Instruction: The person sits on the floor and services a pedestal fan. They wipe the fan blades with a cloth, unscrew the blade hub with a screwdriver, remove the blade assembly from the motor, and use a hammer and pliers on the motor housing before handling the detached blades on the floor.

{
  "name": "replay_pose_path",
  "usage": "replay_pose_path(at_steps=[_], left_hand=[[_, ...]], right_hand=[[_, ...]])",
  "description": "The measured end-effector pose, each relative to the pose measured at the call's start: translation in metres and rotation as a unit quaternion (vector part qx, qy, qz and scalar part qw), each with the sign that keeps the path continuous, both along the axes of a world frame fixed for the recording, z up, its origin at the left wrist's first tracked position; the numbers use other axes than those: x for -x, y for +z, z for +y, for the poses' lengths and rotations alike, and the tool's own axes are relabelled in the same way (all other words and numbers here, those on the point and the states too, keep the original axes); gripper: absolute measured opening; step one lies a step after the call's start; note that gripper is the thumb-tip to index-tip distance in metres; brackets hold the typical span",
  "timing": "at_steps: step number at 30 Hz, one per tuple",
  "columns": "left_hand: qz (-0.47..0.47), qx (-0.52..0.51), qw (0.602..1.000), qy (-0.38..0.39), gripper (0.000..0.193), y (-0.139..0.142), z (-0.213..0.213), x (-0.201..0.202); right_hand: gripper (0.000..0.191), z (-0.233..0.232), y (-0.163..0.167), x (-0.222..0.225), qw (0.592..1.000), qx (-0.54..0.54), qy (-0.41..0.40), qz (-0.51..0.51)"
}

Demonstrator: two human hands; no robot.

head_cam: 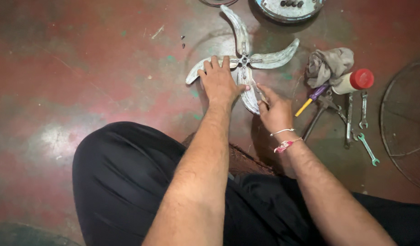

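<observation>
The left hand (219, 84) lies flat, fingers spread, pressing on the fan blade (244, 59), a four-armed metal piece lying on the red floor (82, 68). The right hand (274, 111) pinches a thin tool (259, 92) against the blade's lower arm. To the right lie a grey rag (329, 65), a red-capped bottle (354, 81), a screwdriver (311, 98) and spanners (364, 109); a wire guard (403, 123) lies just beyond them.
</observation>
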State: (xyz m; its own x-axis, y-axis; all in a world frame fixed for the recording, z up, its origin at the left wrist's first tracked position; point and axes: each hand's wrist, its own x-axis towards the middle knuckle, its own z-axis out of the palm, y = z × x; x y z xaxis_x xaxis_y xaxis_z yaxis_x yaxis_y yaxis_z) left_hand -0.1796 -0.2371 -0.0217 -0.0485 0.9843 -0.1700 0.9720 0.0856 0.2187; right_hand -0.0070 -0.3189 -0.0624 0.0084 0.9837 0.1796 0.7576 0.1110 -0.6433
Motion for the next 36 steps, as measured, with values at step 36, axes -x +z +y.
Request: replay_pose_path(at_steps=[36], left_hand=[[-0.020,0.062,0.998,-0.004,0.158,-0.014,0.001,-0.008]], right_hand=[[0.042,0.004,0.009,0.010,0.996,-0.019,-0.046,-0.078]])
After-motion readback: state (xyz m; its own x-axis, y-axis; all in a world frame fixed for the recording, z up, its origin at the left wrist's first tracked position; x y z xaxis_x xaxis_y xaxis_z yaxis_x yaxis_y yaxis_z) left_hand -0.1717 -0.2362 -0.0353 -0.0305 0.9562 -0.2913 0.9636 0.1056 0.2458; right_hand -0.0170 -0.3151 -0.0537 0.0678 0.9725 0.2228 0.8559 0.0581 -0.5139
